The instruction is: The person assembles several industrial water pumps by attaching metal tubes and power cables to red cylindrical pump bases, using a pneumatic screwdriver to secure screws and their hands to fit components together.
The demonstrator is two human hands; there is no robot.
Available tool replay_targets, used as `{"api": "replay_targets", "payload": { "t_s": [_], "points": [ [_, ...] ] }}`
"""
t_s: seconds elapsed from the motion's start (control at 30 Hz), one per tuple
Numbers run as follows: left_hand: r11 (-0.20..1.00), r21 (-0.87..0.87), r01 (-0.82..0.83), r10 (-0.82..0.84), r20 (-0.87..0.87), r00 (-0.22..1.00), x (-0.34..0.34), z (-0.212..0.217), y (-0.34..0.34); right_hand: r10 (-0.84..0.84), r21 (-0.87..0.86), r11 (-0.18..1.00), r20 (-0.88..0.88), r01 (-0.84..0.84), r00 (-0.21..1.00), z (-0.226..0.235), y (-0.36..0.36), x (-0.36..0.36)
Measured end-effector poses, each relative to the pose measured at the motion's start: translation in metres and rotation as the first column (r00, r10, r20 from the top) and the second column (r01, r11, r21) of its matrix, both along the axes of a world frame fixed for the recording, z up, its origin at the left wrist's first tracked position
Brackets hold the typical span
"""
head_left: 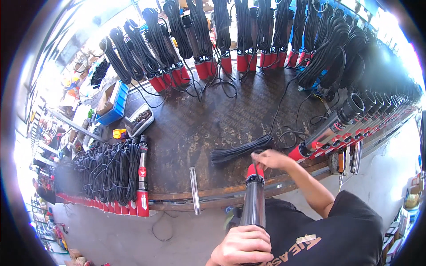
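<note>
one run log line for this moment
left hand: gripping dark tube | right hand: at tube's red end, exact grip unclear | black cable bundle: on worktable

Bright scene; washed-out glare lies beyond and either side of the right fingers (259,157), themselves slightly blurred. Hazy smears far left and upper right of them. Fisheye bends edges; rim dark.

The person wears a black short-sleeved T-shirt (341,230) with tan block lettering (293,249) printed across it.
</note>
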State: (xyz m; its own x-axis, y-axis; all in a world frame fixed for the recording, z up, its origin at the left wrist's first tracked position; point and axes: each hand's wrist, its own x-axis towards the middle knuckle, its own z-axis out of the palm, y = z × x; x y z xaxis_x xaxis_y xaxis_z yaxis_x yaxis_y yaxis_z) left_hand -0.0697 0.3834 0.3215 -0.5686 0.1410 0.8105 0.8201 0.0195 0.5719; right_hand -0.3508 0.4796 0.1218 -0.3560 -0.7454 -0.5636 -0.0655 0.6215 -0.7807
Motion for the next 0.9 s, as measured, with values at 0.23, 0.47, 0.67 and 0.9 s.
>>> {"api": "replay_targets", "payload": {
  "t_s": [0.23,0.47,0.67,0.9],
  "points": [
    [0.992,0.081,-0.1,0.099,0.019,0.995,-0.003,-0.003,0.001,-0.703,-0.845,0.291,0.13,0.449,0.699,0.062,-0.149,0.013],
    [0.94,0.167,-0.297,0.269,0.168,0.948,0.017,-0.001,-0.023,-0.045,0.055,0.995,-0.476,0.08,0.878,-0.095,-0.164,-0.04],
    [0.899,0.351,-0.263,0.231,0.131,0.964,0.051,-0.049,-0.087,0.027,-0.71,0.646,-0.344,-0.279,0.938,-0.106,-0.039,0.059],
    [0.911,0.357,-0.205,0.147,0.182,0.972,0.061,-0.067,-0.144,-0.351,-0.731,0.644,-0.545,-0.225,0.762,-0.158,-0.005,0.04]
  ]
}}
